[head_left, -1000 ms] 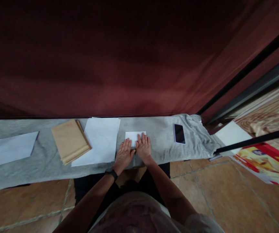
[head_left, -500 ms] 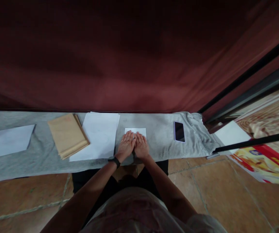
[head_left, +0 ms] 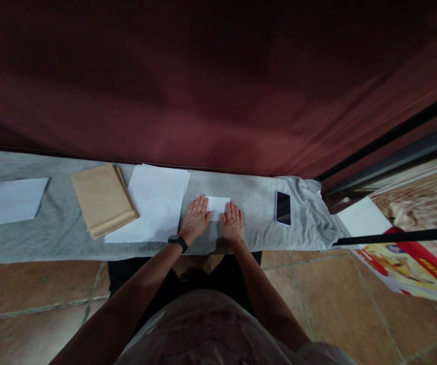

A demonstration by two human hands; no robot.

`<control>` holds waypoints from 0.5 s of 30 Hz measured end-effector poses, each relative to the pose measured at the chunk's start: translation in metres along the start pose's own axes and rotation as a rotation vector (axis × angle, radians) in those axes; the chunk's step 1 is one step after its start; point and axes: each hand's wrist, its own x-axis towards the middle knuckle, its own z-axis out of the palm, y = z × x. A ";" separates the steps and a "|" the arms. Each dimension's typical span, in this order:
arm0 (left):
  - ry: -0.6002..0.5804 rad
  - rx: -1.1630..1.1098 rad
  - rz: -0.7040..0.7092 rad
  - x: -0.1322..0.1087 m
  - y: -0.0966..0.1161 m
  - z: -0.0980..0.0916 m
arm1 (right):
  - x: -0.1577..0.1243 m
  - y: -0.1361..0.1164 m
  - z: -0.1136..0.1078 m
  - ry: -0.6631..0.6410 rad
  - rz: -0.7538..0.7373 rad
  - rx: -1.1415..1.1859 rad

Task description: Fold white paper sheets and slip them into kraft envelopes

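A small white sheet of folded-looking paper [head_left: 218,207] lies on the grey cloth in front of me. My left hand [head_left: 196,215] rests flat on its left side, fingers stretched out and pointing away from me. On the right side of the paper, my right hand [head_left: 232,222] lies flat too, its fingers extended. Bare paper shows between the two hands; the parts under the palms are hidden. Left of my left hand is a stack of larger white paper sheets [head_left: 157,203].
Brown paper envelopes [head_left: 102,197] overlap the stack's left edge. Another white sheet [head_left: 7,203] lies far left. A phone [head_left: 283,208] rests on the grey cloth [head_left: 256,197] at right. Dark red fabric [head_left: 203,126] hangs behind. A printed box [head_left: 412,263] is at right, below a black bar [head_left: 401,236].
My hands, side by side in the middle of the small paper before, have slid apart to its left and right sides. The view has tilted slightly.
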 end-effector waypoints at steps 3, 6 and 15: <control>-0.004 0.001 -0.003 0.000 0.000 -0.001 | 0.000 0.005 -0.002 0.000 0.049 -0.010; 0.002 0.000 -0.013 0.000 0.000 0.000 | 0.004 -0.001 -0.006 0.019 0.070 0.002; -0.084 -0.013 0.112 0.002 0.017 0.012 | 0.030 -0.036 -0.002 -0.125 -0.242 0.119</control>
